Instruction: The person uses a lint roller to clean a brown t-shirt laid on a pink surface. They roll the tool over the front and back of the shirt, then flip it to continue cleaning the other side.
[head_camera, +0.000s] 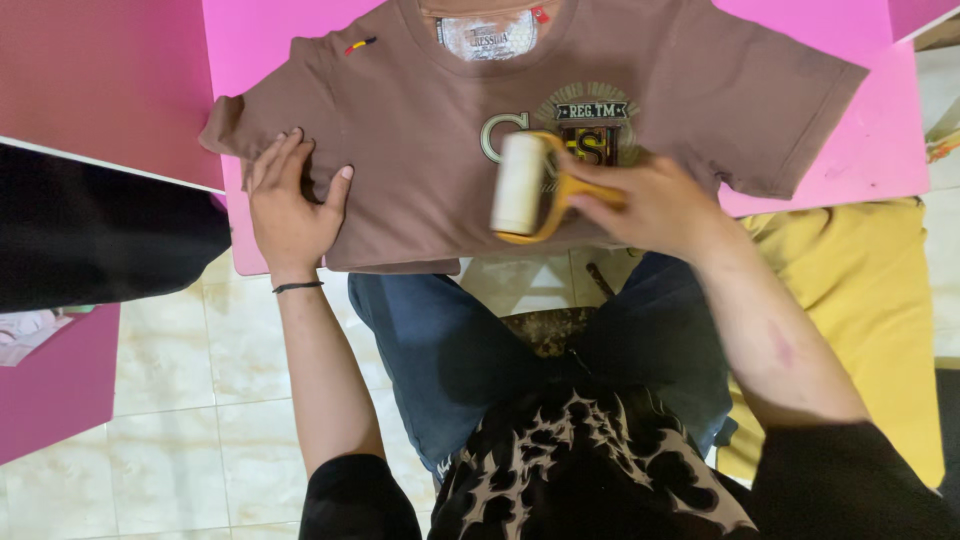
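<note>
The left hand (290, 205) lies open and flat on the brown T-shirt (420, 130), fingers spread, pressing the cloth near its left sleeve. The T-shirt is spread on the pink counter (870, 150), under both hands. The right hand (655, 205) is closed around the yellow handle of a lint roller (520, 185); the white roll sits just left of this hand, on the shirt's printed chest.
</note>
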